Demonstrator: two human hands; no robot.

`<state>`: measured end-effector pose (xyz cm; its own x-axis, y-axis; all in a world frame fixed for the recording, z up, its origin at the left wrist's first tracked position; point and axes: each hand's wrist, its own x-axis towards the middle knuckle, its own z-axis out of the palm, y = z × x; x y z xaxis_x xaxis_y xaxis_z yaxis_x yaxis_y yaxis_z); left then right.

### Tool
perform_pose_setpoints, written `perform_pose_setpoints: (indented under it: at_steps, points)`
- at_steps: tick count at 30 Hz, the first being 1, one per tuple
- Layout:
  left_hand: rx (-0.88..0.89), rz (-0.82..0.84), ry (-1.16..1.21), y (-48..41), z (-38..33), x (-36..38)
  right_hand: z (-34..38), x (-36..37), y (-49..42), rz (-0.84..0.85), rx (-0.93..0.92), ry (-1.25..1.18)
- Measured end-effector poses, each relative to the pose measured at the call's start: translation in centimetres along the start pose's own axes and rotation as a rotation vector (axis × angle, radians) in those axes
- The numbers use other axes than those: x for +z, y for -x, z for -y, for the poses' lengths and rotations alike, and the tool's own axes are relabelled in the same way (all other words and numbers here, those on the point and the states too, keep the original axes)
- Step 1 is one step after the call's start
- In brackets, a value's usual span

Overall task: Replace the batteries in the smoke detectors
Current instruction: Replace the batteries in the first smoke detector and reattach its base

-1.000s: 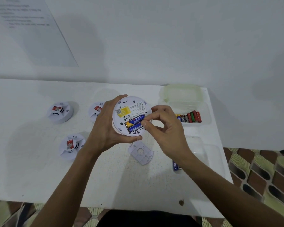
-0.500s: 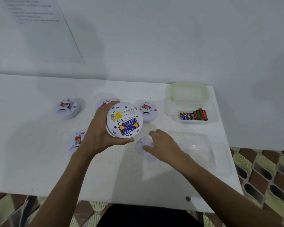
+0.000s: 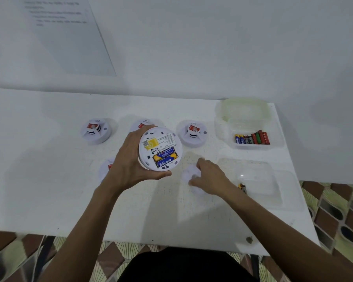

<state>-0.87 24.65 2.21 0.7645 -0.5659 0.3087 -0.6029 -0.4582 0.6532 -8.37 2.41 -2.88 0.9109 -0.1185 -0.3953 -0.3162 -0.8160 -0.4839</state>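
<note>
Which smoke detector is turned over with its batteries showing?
The detector in the left hand, back up, blue-and-yellow batteries exposed. The others sit face up on the table.

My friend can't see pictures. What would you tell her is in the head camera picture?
A person's left hand holds a round white smoke detector upside down, showing two blue and yellow batteries inside. The right hand rests on a white cover plate on the white table. More detectors and a clear box of batteries sit behind.
</note>
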Motion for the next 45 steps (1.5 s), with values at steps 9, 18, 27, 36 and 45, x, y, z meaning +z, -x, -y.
perform_pose_setpoints:
  at_steps: [9,18,27,36,45]
  points:
    - [-0.033,0.018,0.023,0.9,0.4,-0.4,1.9,-3.2,1.8,0.026,0.024,-0.790]
    - [-0.063,0.024,0.047,1.0,-0.5,-0.3,5.0,-6.3,4.4,-0.189,-0.223,-0.858]
    - [-0.082,0.072,0.039,0.5,-1.9,-0.4,8.1,-4.9,5.7,-0.572,-0.461,-0.242]
    - [-0.072,0.119,0.140,0.0,-2.0,-0.3,7.9,-4.1,5.3,-0.512,-0.534,-0.221]
    - [-0.017,0.075,0.089,-0.4,-3.0,-0.3,8.7,-5.0,5.2,-0.455,-0.435,-0.221]
